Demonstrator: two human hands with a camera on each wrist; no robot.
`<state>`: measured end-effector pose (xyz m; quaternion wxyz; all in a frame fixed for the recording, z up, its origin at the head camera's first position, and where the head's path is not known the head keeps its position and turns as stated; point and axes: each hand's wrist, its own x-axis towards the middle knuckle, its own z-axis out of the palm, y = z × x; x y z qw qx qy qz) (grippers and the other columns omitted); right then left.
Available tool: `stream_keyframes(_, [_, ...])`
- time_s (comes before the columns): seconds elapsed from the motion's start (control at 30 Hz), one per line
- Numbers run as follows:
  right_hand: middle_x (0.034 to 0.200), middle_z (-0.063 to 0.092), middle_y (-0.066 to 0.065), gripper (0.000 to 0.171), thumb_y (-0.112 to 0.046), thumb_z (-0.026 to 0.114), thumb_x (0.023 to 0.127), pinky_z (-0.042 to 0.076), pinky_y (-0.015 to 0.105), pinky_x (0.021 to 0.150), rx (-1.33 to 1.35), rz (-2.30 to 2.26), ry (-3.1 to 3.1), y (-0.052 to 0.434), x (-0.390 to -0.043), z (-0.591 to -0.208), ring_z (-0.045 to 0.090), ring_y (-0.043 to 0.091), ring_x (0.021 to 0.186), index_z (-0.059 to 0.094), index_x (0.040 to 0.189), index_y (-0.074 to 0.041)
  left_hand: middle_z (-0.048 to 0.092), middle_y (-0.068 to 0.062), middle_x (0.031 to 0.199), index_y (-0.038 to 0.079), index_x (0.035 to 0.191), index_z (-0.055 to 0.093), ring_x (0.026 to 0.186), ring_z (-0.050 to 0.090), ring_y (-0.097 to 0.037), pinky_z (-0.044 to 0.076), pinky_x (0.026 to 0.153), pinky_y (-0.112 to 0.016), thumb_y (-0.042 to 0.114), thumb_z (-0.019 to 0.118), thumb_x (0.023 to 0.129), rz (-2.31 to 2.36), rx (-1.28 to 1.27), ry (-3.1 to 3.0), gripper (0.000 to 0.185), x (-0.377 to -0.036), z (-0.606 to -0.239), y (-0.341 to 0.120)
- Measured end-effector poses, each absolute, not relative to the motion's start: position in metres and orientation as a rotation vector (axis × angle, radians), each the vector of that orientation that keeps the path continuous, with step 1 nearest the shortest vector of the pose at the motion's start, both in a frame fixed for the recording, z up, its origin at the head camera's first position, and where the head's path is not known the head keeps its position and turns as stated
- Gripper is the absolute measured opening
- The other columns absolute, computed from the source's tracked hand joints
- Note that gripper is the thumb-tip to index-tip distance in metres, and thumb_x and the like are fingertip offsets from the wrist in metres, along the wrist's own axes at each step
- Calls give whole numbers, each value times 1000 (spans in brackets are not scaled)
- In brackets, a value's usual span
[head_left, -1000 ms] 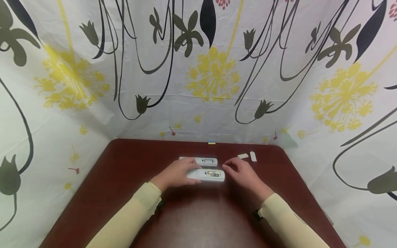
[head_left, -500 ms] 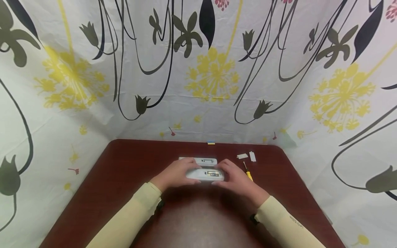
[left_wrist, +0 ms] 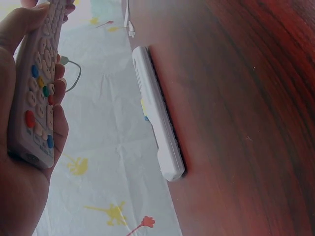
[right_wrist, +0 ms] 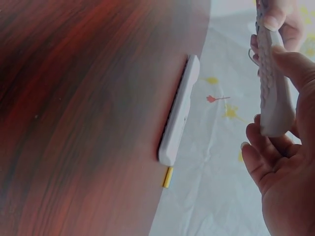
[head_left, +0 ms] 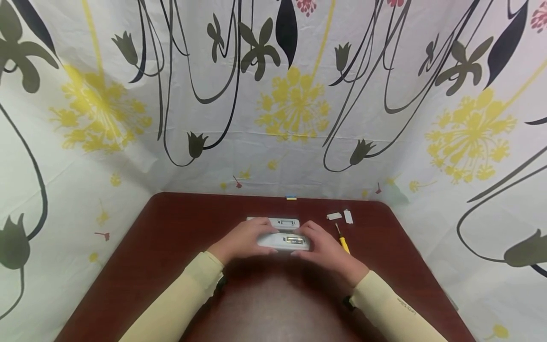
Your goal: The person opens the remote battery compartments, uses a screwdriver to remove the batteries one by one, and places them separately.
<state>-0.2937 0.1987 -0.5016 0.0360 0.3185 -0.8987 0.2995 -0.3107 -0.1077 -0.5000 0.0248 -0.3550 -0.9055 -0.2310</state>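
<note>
A white remote control is held level over the table, its back facing up and a metallic-looking battery in its uncovered compartment. My left hand grips its left end, thumb on the near edge. The right hand holds the right end between thumb and fingers. White and coloured buttons show on its underside in the left wrist view. Just beyond lies a second white remote control, back up, its compartment uncovered too. To the right of my right hand lies a yellow-handled screwdriver.
Two small white battery covers lie at the back right of the dark red table. A small blue-and-yellow item sits at the back edge. Patterned cloth hangs behind and along both sides.
My right hand has moved from beside the remote control onto its right end and grips it. The screwdriver, out of sight a second ago, now shows on the table. My left hand keeps its hold.
</note>
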Motion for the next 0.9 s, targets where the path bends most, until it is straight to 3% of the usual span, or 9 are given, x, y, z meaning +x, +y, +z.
stream_keyframes(0.57, [123,57,-13,47,-37,93,93,59,30,91,1026,876,-2742,187,-293,-505,56,9,110,71,133,-26,66,9,134,30,139,76,111,60,-10,55,92,-30,64,82,94,-699,-1125,-2758,57,-309,-501,-106])
stream_keyframes(0.9, [126,57,-13,47,-32,90,96,58,30,90,1000,845,-2793,181,-294,-510,56,8,109,70,138,-25,65,6,141,31,143,73,119,60,-14,54,99,-36,62,81,96,-722,-1107,-2800,57,-308,-501,-109])
